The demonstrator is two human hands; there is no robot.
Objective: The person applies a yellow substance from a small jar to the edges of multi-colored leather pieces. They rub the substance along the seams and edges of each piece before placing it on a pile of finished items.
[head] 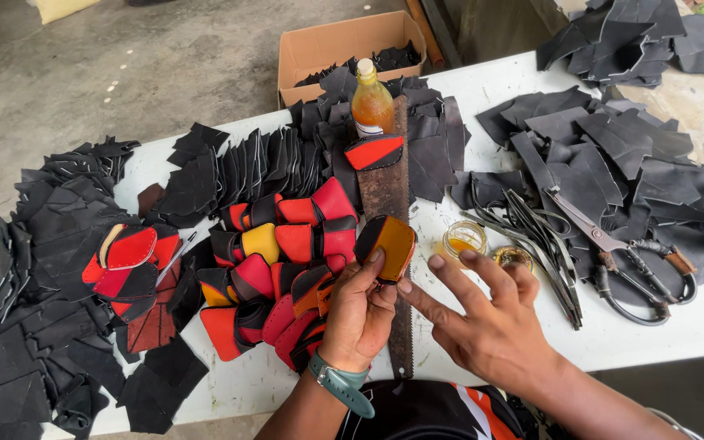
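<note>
A desk point(531, 81) fills most of the frame. Cut pieces point(42, 269) lie along its left side, and stitched pieces point(279, 261) are heaped at centre. A saw blade point(389, 212) runs down the middle, with a bottle point(371, 104) on its upper end. Right of it sit two small jars point(464, 238), then scissors point(621, 253) on more scraps. A cardboard box point(344, 45) stands behind the desk, at upper centre.
</note>
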